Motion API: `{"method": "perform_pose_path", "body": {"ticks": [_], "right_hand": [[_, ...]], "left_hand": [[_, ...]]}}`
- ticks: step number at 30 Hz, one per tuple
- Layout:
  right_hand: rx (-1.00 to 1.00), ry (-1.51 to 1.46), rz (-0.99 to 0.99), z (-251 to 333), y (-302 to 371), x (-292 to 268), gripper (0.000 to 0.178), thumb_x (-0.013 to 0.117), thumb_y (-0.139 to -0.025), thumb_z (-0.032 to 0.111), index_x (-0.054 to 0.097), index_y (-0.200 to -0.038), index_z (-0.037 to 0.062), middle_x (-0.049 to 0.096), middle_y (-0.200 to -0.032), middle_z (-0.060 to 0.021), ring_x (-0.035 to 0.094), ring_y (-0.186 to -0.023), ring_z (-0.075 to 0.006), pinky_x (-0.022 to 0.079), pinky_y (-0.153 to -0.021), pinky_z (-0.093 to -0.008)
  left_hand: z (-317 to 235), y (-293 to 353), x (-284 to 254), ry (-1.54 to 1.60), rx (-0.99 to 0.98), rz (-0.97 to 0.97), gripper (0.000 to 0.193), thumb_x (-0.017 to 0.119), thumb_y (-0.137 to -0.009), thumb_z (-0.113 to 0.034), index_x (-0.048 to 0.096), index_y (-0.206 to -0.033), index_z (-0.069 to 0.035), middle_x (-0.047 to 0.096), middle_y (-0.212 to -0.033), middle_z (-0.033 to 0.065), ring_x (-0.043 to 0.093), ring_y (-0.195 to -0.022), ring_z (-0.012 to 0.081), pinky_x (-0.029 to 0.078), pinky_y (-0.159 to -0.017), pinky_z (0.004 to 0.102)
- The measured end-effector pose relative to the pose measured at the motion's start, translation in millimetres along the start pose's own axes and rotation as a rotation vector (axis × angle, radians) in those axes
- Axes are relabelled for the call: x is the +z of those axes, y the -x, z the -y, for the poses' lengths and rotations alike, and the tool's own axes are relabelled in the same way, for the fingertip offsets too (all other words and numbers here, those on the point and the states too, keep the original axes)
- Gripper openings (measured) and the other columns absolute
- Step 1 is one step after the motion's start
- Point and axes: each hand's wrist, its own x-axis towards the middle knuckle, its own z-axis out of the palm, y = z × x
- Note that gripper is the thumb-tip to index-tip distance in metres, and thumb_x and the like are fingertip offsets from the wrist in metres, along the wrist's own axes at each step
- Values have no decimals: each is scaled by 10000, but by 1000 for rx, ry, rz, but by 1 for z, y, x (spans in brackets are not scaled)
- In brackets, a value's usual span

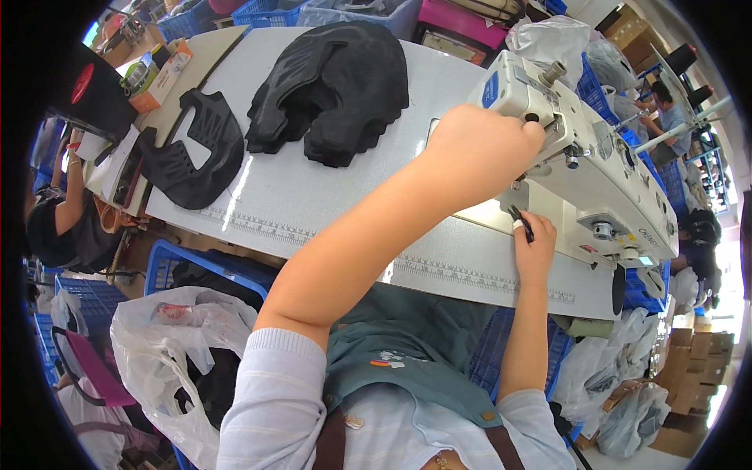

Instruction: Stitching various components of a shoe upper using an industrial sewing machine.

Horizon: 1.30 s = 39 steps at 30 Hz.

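though hands sit apart, forearms cross table-edge

Upper left: a beige side table bearing a black container with a red oval, right beside an orange-and-white box. Far left edge: a co-worker in dark clothing, partly cut off. Lower left: a blue crate, a crumpled white plastic bag with dark material inside, and a magenta chair. Top: another blue crate and a magenta box. Upper right, in the background: a co-worker in a light-blue shirt. Lower right: clear plastic bags near stacked brown cartons.
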Motion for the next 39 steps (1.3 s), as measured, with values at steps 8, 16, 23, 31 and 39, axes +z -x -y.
{"method": "perform_pose_path", "body": {"ticks": [8, 16, 23, 31, 39], "right_hand": [[1, 1, -5, -1, 1, 0, 250, 628, -758, 87, 667, -1005, 70, 603, -1010, -92, 530, -986, -288, 432, -879, -379], [-6, -5, 9, 0, 1, -3, 259, 630, -759, 86, 662, -1016, 71, 599, -1005, -93, 527, -987, -289, 424, -887, -381], [-13, -2, 2, -1, 2, -2, 255, 632, -759, 96, 667, -1011, 70, 603, -1005, -91, 529, -988, -290, 424, -889, -385], [-5, -8, -42, -3, 3, -1, 256, 633, -755, 100, 671, -1006, 68, 607, -1011, -98, 533, -979, -293, 433, -877, -389], [-26, -21, -42, -3, 0, -4, 248, 636, -743, 96, 666, -986, 58, 610, -1001, -107, 544, -963, -297, 443, -850, -395]], "left_hand": [[2, 14, -6, 222, -144, 50, 132, 648, -797, -220, 632, -831, -93, 620, -617, 86, 616, -563, 283, 484, -521, 374], [3, 22, -27, 168, -158, 278, 257, 685, -796, -304, 671, -883, -63, 622, -641, 151, 620, -624, 323, 492, -588, 389], [11, 34, -29, 349, -206, 414, 269, 681, -804, -300, 669, -743, -39, 607, -620, 132, 574, -572, 309, 461, -555, 359], [8, 34, -37, 425, 54, -104, 142, 718, -765, -144, 677, -702, -23, 610, -798, 116, 517, -597, 178, 413, -543, 288], [4, 25, -26, 896, -256, 188, 281, 625, -891, -176, 652, -694, 22, 619, -640, 32, 515, -528, 81, 399, -486, 226]]}}
